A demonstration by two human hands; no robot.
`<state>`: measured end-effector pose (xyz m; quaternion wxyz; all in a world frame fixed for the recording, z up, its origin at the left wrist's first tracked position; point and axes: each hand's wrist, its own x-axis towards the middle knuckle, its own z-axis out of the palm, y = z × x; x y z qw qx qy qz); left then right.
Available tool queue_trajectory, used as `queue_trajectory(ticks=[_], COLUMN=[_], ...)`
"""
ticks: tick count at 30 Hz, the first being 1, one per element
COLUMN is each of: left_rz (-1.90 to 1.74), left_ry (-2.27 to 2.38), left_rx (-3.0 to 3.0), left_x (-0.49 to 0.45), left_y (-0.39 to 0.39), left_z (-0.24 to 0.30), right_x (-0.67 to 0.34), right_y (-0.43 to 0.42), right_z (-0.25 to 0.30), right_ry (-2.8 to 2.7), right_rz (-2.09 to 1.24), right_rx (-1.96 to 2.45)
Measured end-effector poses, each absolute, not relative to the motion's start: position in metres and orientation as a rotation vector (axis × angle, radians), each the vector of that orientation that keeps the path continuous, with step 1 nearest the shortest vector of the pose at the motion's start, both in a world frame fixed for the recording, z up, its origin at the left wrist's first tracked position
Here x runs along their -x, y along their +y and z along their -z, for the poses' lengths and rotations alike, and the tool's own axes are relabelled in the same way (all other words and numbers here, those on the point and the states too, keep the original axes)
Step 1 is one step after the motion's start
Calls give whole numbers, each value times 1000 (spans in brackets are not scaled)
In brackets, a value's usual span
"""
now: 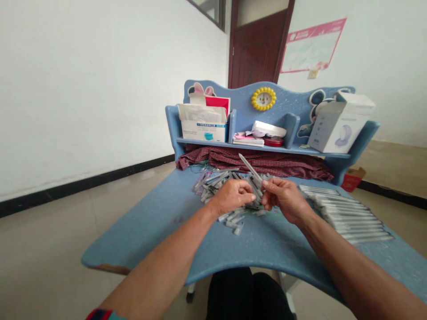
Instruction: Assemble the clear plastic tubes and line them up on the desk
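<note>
Between thumb and fingers my right hand (283,195) grips a slim grey-white pen (250,166), its tip pointing up and to the left. Close beside it, my left hand (234,195) is closed, thumb and fingers drawn together over the pile. What it pinches, if anything, is too small to make out. Under and around both hands lies a loose heap of grey and clear pen parts (213,182), with short cap-like pieces (237,226) at its near edge. Right of my right hand, several similar pens (353,218) lie side by side in a row.
The blue desk (150,222) has a curved front edge. A shelf along its back holds a mask box (203,131), a white box (340,124) and a red tin (273,142). Folded checked cloth (267,161) lies below, and a yellow clock (263,98) is above.
</note>
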<state>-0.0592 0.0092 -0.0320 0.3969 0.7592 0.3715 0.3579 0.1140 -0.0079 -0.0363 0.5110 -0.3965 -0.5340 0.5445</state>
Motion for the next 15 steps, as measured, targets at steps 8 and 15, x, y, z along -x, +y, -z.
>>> queue_trajectory(ticks=[8,15], left_rz=[-842,-894], left_ry=[921,998], left_rx=[-2674,-2574], left_x=[41,22], left_y=[-2,-3], left_z=[56,71], right_x=[-112,-111], right_y=[-7,-8], right_z=[35,35], right_ry=[-1276,-1282], right_rz=[-1250,-1208], right_rx=[967,971])
